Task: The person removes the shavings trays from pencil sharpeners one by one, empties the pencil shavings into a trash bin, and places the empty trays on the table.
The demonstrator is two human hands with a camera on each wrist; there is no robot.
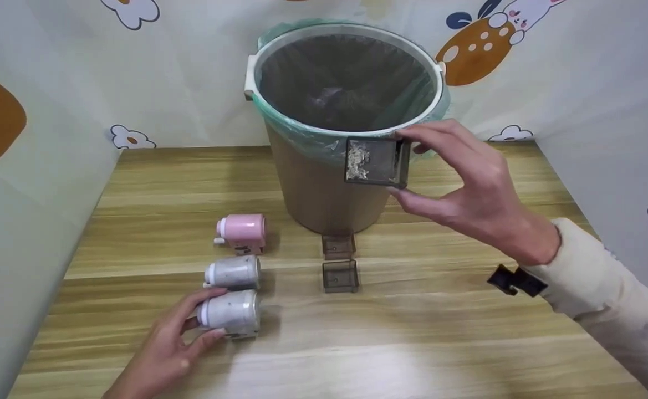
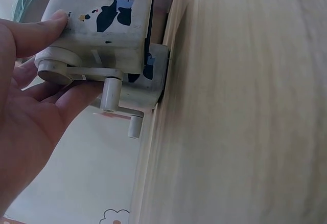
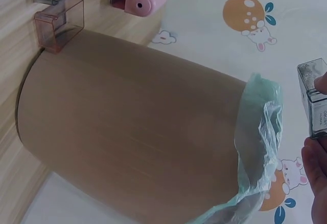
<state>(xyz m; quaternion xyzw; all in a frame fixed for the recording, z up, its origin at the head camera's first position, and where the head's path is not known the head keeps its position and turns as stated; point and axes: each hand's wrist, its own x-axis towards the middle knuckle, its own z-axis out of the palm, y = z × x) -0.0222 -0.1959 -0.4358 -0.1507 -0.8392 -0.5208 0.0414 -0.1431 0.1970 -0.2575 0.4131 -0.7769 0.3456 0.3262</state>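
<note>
My right hand (image 1: pixel 476 185) pinches a dark transparent shavings drawer (image 1: pixel 380 162) between thumb and fingers, close to the near rim of the trash bin (image 1: pixel 324 183). Pale pencil shavings (image 1: pixel 357 162) lie bunched along the drawer's left side. With its thumb and fingers, my left hand (image 1: pixel 163 341) grips the nearest white crank pencil sharpener (image 1: pixel 230 310). The crank handle (image 2: pixel 111 93) of that sharpener shows in the left wrist view. Right behind it stands a second white sharpener (image 1: pixel 235 271), and beyond that a pink one (image 1: pixel 246 228).
Two more shavings drawers, one reddish-brown (image 1: pixel 338 246) and one grey (image 1: pixel 341 276), stand on the wooden table (image 1: pixel 412 343) before the bin. A green plastic bag (image 1: pixel 307 141) lines the bin and folds over its rim. Patterned sheeting (image 1: pixel 190 72) borders the table's back and sides.
</note>
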